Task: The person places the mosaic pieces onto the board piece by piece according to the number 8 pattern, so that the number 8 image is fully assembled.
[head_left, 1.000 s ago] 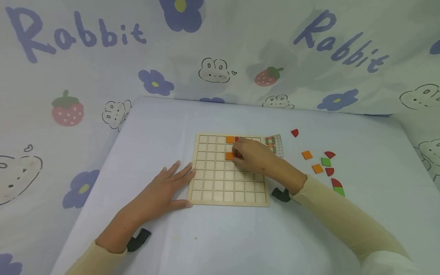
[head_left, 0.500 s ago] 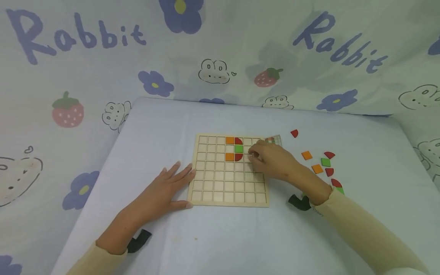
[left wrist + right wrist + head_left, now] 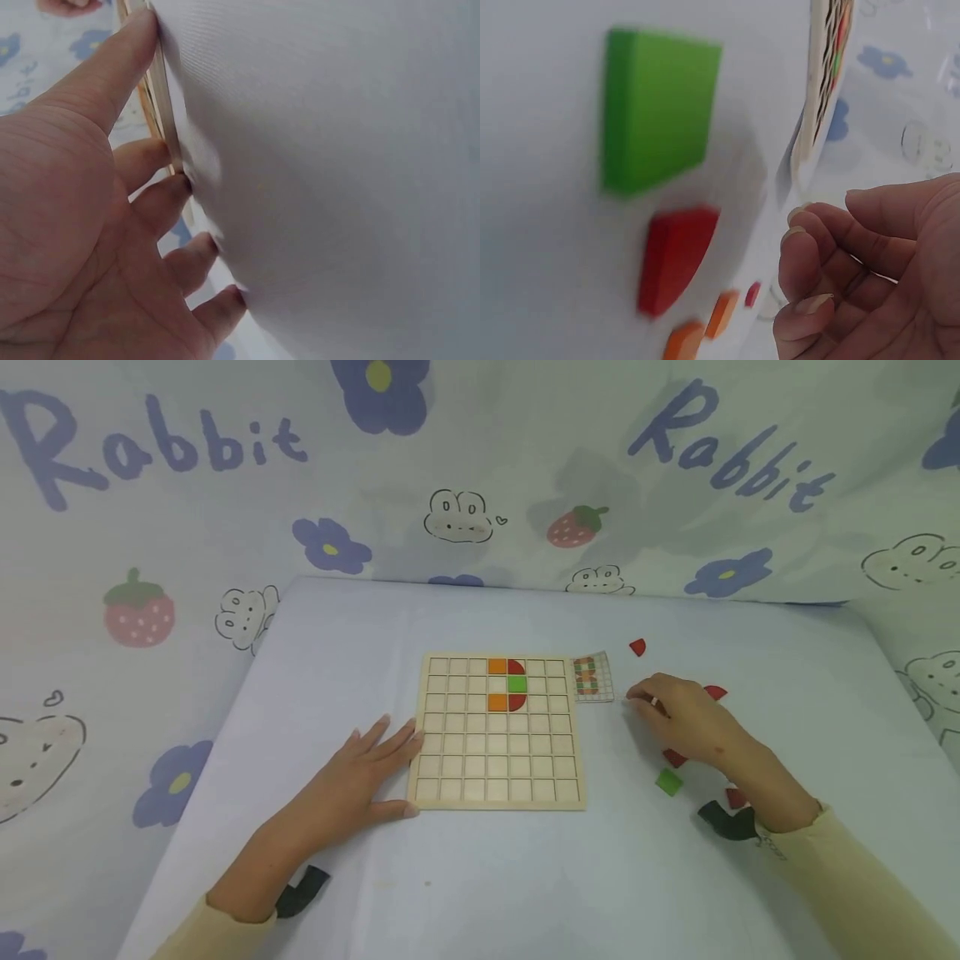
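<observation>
My left hand (image 3: 348, 785) lies with spread fingers against the left edge of a wooden grid board (image 3: 487, 768); in the left wrist view its thumb touches the board's side. On the board are two orange squares, one (image 3: 497, 666) above the other (image 3: 497, 702). Beside them sit a red quarter circle (image 3: 516, 667), a green square (image 3: 517, 684) and a second red quarter circle (image 3: 517, 702). My right hand (image 3: 686, 718) hovers over loose pieces right of the board, fingers loosely bent and holding nothing. Close to it in the right wrist view are a green square (image 3: 664, 109) and a red quarter circle (image 3: 675, 255).
A small pattern card (image 3: 595, 678) lies at the board's upper right edge. Farther back is a lone red quarter circle (image 3: 637, 647). Another red piece (image 3: 737, 797) shows by the right wrist strap (image 3: 727, 821). Orange squares (image 3: 721, 315) lie under the right hand, hidden from the head view.
My right hand has left the board and moved right to the loose pieces, uncovering the green square and red quarter circles on the grid, then the card. My left hand stays at the board's edge.
</observation>
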### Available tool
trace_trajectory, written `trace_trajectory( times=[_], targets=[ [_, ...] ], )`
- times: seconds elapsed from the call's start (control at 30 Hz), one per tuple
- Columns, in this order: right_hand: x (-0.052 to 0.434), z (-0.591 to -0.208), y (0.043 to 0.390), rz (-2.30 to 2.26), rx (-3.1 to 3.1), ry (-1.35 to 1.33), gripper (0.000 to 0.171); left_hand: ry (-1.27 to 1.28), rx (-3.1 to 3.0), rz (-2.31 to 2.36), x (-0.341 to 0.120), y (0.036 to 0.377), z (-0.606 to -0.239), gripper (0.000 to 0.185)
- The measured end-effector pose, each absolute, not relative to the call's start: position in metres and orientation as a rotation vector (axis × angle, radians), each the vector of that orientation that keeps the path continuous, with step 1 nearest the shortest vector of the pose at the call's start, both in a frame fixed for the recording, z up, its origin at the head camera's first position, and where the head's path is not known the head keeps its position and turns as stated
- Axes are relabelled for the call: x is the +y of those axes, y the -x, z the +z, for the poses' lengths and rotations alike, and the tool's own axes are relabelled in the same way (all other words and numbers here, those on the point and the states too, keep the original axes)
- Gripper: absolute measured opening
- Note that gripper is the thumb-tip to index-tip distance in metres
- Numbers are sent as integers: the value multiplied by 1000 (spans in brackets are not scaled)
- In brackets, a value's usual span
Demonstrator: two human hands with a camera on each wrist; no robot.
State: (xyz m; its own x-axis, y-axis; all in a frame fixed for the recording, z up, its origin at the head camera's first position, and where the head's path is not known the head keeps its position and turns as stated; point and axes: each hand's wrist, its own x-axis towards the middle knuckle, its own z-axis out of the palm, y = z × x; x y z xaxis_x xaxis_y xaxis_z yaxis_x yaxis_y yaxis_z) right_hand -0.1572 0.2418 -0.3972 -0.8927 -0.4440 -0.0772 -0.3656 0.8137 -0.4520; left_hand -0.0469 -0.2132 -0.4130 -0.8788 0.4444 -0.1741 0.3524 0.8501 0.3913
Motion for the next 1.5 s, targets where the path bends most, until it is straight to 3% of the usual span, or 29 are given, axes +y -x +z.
trace_trajectory(
  times=[0.6, 1.5],
  targets=[
    [308, -398, 150, -552, 2773, 390, 35, -592, 2765, 530, -213, 46, -411, 93],
    [314, -405, 149, -622, 2696, 213, 40, -621, 2761, 547, -213, 47, -411, 92]
  ],
)
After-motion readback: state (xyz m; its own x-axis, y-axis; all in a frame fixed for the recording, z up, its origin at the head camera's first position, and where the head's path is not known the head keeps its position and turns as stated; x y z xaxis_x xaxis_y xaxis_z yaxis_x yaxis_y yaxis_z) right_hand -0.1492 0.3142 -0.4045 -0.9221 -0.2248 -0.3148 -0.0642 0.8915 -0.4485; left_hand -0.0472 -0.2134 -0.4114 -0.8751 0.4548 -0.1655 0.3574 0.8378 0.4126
